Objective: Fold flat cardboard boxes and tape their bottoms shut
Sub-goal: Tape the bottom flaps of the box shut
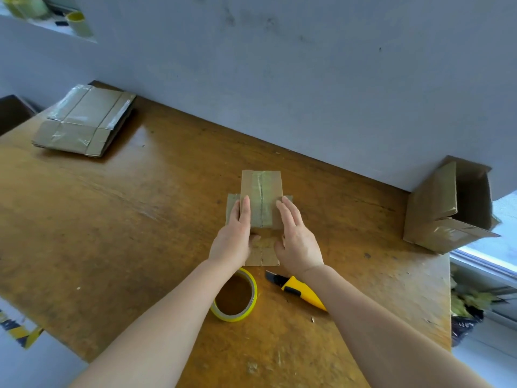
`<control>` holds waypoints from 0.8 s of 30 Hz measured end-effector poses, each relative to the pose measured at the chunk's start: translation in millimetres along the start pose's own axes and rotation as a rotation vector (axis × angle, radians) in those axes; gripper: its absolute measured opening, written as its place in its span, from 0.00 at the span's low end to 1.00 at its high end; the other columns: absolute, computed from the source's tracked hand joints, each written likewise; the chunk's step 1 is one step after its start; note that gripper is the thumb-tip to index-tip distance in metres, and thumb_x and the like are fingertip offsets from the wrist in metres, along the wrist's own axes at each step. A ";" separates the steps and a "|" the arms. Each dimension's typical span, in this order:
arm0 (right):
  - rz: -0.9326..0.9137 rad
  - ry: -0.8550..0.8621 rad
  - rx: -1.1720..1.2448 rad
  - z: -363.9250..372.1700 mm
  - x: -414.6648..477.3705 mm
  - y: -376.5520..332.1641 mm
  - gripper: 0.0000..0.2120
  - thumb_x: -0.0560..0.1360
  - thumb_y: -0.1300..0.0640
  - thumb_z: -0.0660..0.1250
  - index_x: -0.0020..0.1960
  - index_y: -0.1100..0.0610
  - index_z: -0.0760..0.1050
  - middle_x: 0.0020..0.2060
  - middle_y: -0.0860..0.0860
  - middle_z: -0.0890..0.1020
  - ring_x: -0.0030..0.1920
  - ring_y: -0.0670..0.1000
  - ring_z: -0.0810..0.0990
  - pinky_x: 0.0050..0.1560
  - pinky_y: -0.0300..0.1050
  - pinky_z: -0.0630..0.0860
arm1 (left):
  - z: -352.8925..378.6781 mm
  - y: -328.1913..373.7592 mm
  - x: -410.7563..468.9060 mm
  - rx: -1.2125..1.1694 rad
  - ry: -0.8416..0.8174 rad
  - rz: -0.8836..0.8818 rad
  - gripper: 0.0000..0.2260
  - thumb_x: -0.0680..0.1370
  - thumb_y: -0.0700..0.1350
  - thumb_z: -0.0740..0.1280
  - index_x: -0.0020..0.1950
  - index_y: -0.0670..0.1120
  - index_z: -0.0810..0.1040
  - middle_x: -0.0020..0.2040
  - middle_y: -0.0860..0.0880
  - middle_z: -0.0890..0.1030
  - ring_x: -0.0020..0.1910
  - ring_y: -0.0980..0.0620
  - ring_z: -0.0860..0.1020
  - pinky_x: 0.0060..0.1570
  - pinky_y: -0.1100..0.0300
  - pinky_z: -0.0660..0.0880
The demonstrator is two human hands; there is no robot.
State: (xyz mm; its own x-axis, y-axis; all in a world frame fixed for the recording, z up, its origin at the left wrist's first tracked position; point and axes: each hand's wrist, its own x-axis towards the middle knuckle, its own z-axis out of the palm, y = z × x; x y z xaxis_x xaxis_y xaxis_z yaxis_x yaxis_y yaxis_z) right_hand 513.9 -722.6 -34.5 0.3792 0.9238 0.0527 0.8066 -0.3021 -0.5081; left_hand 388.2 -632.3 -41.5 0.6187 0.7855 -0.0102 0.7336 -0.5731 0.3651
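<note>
Left hand (233, 233), right hand (299, 238) on box (261, 184)

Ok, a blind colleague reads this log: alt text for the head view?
A person's left hand and right hand press flat on a taped cardboard box on a wooden table. A tape roll and yellow knife lie nearer them.

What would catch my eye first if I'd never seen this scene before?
The left hand and right hand press flat on a small taped cardboard box in the middle of the wooden table. Nearer the person lie a yellow tape roll and a yellow knife; flattened cardboard sits far left.
</note>
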 end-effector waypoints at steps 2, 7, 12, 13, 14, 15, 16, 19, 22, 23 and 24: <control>0.149 0.043 0.223 -3.5 1.8 -4.3 0.32 0.77 0.60 0.63 0.77 0.48 0.54 0.73 0.49 0.65 0.61 0.51 0.76 0.49 0.41 0.79 | -4.7 -0.1 -0.6 -0.116 0.009 -0.028 0.39 0.79 0.49 0.65 0.78 0.49 0.38 0.78 0.45 0.54 0.61 0.46 0.76 0.56 0.53 0.77; 0.565 0.063 0.592 -13.4 8.4 -0.5 0.16 0.82 0.50 0.53 0.64 0.53 0.72 0.62 0.54 0.77 0.58 0.53 0.75 0.49 0.42 0.70 | -16.3 -0.7 -4.2 -0.460 0.067 -0.117 0.39 0.77 0.49 0.68 0.79 0.50 0.46 0.73 0.47 0.65 0.67 0.49 0.71 0.58 0.59 0.73; 0.892 0.011 0.947 -31.1 8.4 -2.2 0.33 0.76 0.43 0.67 0.74 0.57 0.62 0.66 0.55 0.74 0.64 0.58 0.73 0.65 0.54 0.71 | -19.3 -2.9 -7.6 -0.870 0.076 -0.243 0.38 0.76 0.44 0.70 0.78 0.55 0.50 0.70 0.49 0.69 0.61 0.48 0.77 0.54 0.51 0.79; 0.890 0.030 1.025 -34.7 8.8 -4.3 0.30 0.75 0.45 0.69 0.72 0.57 0.66 0.62 0.54 0.77 0.61 0.57 0.76 0.64 0.55 0.73 | -19.5 -3.3 -9.2 -0.945 0.053 -0.264 0.37 0.76 0.43 0.69 0.78 0.56 0.50 0.69 0.49 0.69 0.59 0.49 0.78 0.50 0.54 0.81; 0.851 0.068 1.044 -38.2 9.3 -6.7 0.26 0.75 0.48 0.70 0.69 0.57 0.70 0.58 0.53 0.80 0.58 0.56 0.78 0.62 0.56 0.75 | -20.2 -3.4 -10.9 -1.015 0.030 -0.283 0.37 0.76 0.44 0.69 0.78 0.57 0.51 0.69 0.49 0.69 0.56 0.50 0.78 0.48 0.56 0.81; 0.797 0.120 1.035 -41.6 10.1 -10.0 0.22 0.75 0.51 0.70 0.67 0.56 0.72 0.55 0.53 0.81 0.55 0.55 0.79 0.60 0.55 0.77 | -21.1 -3.4 -12.5 -1.072 0.008 -0.300 0.36 0.76 0.45 0.70 0.78 0.56 0.52 0.69 0.49 0.69 0.56 0.51 0.78 0.47 0.58 0.81; 0.735 0.177 1.015 -44.7 11.5 -14.1 0.19 0.76 0.53 0.69 0.65 0.56 0.73 0.53 0.51 0.81 0.53 0.52 0.79 0.56 0.52 0.78 | -22.1 -3.3 -13.3 -1.115 -0.019 -0.320 0.36 0.75 0.50 0.71 0.77 0.55 0.54 0.69 0.49 0.69 0.57 0.52 0.77 0.48 0.57 0.81; 0.525 0.308 0.793 -54.1 14.4 -29.9 0.11 0.78 0.56 0.67 0.60 0.53 0.76 0.45 0.44 0.80 0.46 0.45 0.79 0.39 0.36 0.73 | -27.9 1.2 -14.8 -1.161 -0.132 -0.391 0.47 0.62 0.73 0.69 0.75 0.54 0.62 0.73 0.51 0.67 0.68 0.50 0.69 0.64 0.50 0.71; 0.352 0.360 0.391 -58.2 11.4 -43.2 0.04 0.79 0.56 0.64 0.50 0.53 0.77 0.41 0.47 0.81 0.39 0.48 0.78 0.33 0.36 0.69 | -34.2 11.1 -13.5 -1.181 -0.173 -0.420 0.50 0.61 0.77 0.64 0.77 0.54 0.59 0.74 0.51 0.65 0.71 0.49 0.65 0.63 0.54 0.64; 0.298 0.375 0.266 -58.7 7.9 -47.1 0.05 0.79 0.56 0.64 0.50 0.52 0.78 0.41 0.48 0.82 0.40 0.50 0.79 0.35 0.39 0.72 | -35.4 14.0 -12.2 -1.188 -0.166 -0.431 0.48 0.63 0.75 0.63 0.78 0.54 0.57 0.75 0.51 0.64 0.72 0.48 0.64 0.63 0.53 0.64; 0.237 0.386 0.156 -58.1 4.3 -49.6 0.07 0.79 0.56 0.64 0.52 0.53 0.80 0.42 0.49 0.83 0.41 0.52 0.79 0.40 0.43 0.75 | -36.9 16.4 -11.2 -1.189 -0.159 -0.439 0.45 0.65 0.72 0.62 0.78 0.54 0.56 0.75 0.50 0.63 0.73 0.47 0.63 0.65 0.52 0.63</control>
State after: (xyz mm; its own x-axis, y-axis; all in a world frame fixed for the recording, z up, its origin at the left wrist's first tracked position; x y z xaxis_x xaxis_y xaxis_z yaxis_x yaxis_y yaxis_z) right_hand 501.9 -717.4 40.9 0.7090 0.6700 0.2198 0.6107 -0.4277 -0.6664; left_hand 382.9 -641.8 -1.1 0.4760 0.7716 -0.4220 0.2327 0.3523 0.9065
